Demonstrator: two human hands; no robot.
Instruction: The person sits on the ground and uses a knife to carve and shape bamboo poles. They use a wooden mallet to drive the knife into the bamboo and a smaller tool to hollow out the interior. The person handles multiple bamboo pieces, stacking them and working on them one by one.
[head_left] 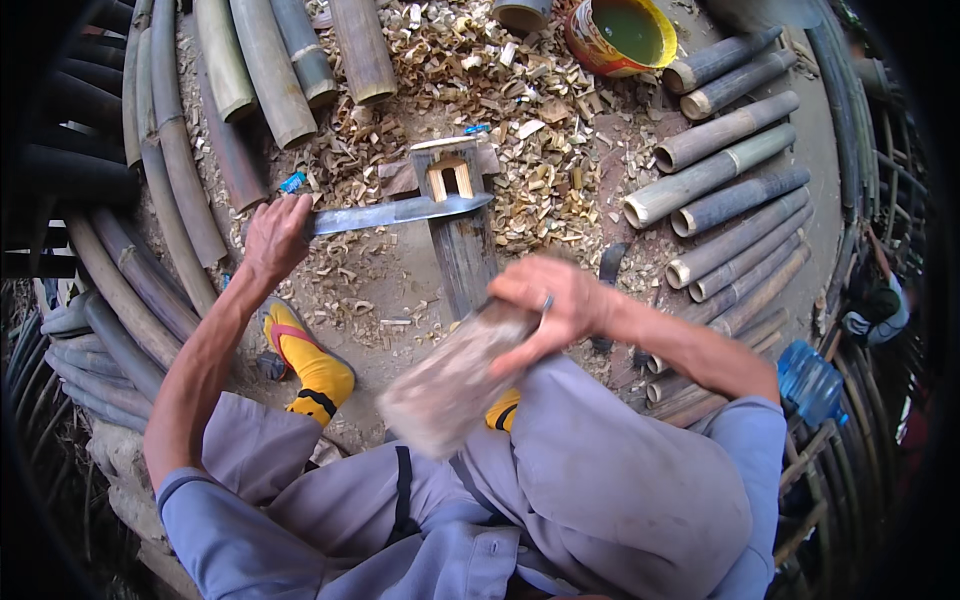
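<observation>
Head view: looking down on brown earthen ground point(388, 265) strewn with pale curled wood shavings point(560, 130), between long grey-green bamboo poles point(270, 70). Showing at centre a dark grey post point(462, 265) with a pale arched cut-out. Gripping a motion-blurred brown wooden block point(450, 378) above a grey-trousered lap point(630, 460), with the right hand's point(562, 305) fingers clamped on it. Holding a slim grey metal knife point(375, 214) across the post, with the left hand's point(278, 238) fingers clamped on its handle end.

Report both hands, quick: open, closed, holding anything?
Left hand: closed, holding a long knife.
Right hand: closed, holding a wooden block, blurred in the picture.
</observation>
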